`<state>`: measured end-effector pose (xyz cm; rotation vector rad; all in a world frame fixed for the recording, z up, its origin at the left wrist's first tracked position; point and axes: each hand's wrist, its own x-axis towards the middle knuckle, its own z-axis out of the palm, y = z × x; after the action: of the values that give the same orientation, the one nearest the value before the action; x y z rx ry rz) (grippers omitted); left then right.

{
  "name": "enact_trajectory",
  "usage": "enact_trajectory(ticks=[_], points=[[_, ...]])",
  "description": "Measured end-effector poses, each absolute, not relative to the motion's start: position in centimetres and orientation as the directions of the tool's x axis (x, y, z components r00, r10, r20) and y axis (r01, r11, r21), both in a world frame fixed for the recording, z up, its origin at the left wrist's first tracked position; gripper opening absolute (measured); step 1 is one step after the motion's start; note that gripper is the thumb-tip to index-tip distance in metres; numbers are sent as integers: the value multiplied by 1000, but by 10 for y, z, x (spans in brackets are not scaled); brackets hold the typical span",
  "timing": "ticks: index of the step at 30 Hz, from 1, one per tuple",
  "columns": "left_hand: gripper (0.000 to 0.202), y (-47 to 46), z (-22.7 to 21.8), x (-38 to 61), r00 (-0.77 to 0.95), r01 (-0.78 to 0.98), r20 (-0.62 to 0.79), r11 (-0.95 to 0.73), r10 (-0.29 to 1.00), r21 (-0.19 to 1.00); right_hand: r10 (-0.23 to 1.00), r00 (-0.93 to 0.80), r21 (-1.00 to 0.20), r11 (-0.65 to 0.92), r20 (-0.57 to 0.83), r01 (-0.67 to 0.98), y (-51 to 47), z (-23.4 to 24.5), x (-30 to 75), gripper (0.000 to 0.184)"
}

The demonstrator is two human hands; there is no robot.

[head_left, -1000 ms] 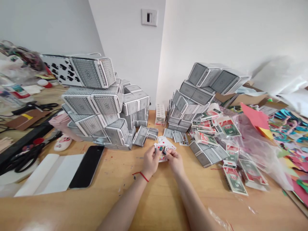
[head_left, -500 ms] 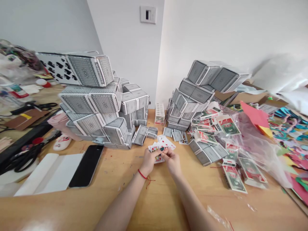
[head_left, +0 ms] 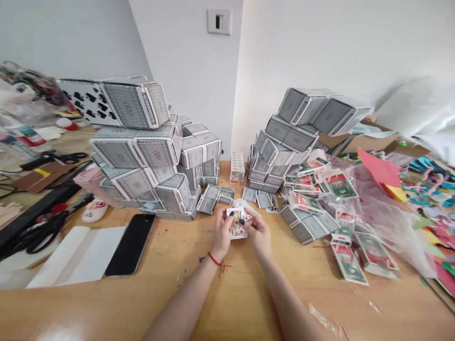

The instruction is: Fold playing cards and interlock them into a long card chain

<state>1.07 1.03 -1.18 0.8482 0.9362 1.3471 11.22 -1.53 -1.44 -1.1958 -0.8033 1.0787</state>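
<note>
Both my hands meet over the middle of the wooden table (head_left: 227, 293). My left hand (head_left: 221, 234), with a red string at the wrist, and my right hand (head_left: 259, 232) pinch a small bunch of playing cards (head_left: 236, 227) between them. A face card shows on top. More loose cards (head_left: 261, 201) lie just beyond my fingers. A tall stack of grey card boxes (head_left: 142, 151) rises to the left and another stack of grey boxes (head_left: 287, 142) to the right.
A black phone (head_left: 131, 244) and white paper (head_left: 78, 255) lie at the left, with scissors (head_left: 35, 232) further left. Red-and-green card packs (head_left: 341, 227) and clear plastic wrap (head_left: 384, 213) spread at the right, coloured paper (head_left: 426, 189) beyond.
The cards were fanned out wide half a second ago; now they are gathered into a tighter bunch between both hands, which sit a little closer together.
</note>
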Motion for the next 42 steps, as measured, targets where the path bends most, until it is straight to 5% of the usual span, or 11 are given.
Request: enact_trajectory(ticks=[13,28,42], points=[[32,10,-18,3,-67,159,163,-151,984,976,915,360,-940,-56,-183,-337,-13,-17,118,52],[31,11,-15,3,-97,-11,123,-124,988,992,933,349,-983,-19,-83,-183,-13,-16,117,49],[33,11,-17,3,-63,17,135,-134,989,991,939,317,-972,-61,-133,-227,-14,-13,116,52]])
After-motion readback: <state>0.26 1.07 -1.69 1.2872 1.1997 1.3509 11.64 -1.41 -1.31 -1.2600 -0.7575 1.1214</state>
